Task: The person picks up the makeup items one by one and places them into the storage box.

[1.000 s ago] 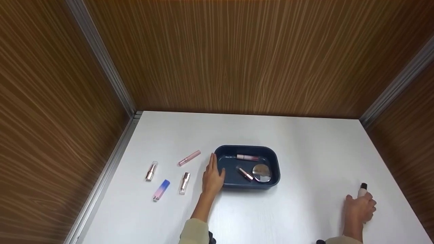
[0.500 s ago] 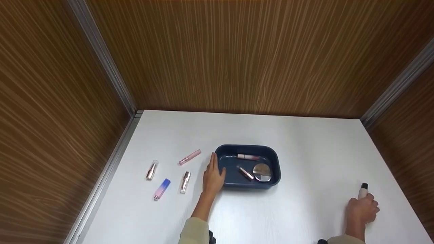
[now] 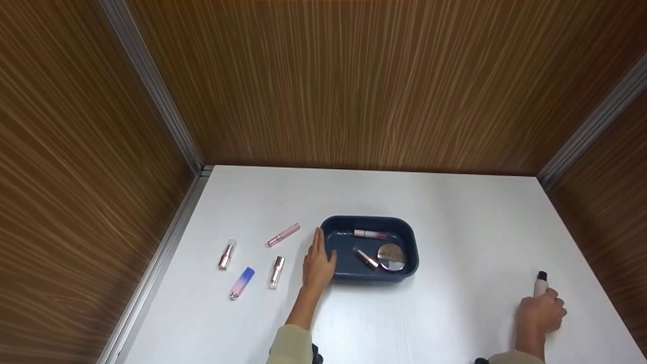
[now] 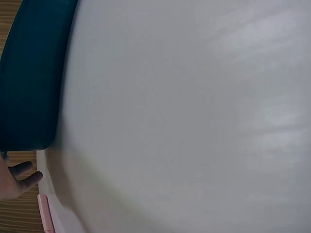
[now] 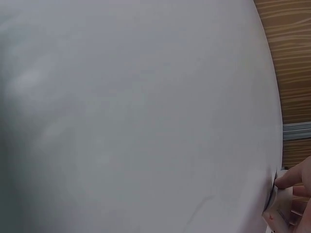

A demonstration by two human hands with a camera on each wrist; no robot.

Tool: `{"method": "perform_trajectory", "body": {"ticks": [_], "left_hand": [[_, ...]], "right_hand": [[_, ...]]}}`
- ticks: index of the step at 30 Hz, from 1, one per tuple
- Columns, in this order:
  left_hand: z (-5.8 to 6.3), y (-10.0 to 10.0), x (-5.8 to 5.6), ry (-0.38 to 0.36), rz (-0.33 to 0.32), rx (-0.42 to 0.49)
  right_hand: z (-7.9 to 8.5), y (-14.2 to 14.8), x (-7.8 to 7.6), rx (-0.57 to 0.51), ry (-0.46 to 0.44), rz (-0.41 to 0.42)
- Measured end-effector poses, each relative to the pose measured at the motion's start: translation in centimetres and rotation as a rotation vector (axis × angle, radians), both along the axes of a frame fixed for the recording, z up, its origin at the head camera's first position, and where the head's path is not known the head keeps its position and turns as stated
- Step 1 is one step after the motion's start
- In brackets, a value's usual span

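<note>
My left hand lies along the left rim of a dark blue rectangular box, its fingers straight and its thumb over the inner side. Inside the box are a pink lip gloss tube, a clear-capped lipstick and a round mirror-topped compact. Far right, my right hand grips a pale cosmetic tube with a black cap; its lower part is hidden by the hand. The right wrist view shows fingers curled about the pale tube.
Left of the box lie a slim pink tube, two clear-and-metallic lipsticks and a blue-to-pink tube. Wood-grain panels with metal corner strips enclose the white table at the back and sides.
My right hand has shifted slightly to the right on the pale tube, and more of the tube shows above the fingers. The left hand and the box have stayed in place.
</note>
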State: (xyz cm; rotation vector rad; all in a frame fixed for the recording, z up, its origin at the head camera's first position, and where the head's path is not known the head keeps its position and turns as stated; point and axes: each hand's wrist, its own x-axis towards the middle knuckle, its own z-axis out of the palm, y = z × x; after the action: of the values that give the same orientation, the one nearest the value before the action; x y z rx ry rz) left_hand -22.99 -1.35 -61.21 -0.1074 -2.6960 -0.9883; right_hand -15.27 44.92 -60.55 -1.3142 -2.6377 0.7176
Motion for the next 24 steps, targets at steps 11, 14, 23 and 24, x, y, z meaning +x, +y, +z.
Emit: {"method": "perform_trajectory", "body": {"ticks": [11, 14, 23, 24], "left_hand": [[-0.11, 0.07, -0.10, 0.027, 0.009, -0.004], [-0.15, 0.06, -0.09, 0.027, 0.006, -0.001], [-0.14, 0.09, 0.03, 0.030, 0.007, 0.012], [-0.14, 0.10, 0.01, 0.032, 0.008, 0.012]], "right_hand": [[-0.07, -0.09, 0.22, 0.001, 0.036, -0.003], [-0.06, -0.11, 0.31, -0.008, 0.041, -0.007], [-0.05, -0.05, 0.64, -0.025, 0.057, -0.006], [-0.04, -0.07, 0.68, -0.025, 0.063, -0.006]]}}
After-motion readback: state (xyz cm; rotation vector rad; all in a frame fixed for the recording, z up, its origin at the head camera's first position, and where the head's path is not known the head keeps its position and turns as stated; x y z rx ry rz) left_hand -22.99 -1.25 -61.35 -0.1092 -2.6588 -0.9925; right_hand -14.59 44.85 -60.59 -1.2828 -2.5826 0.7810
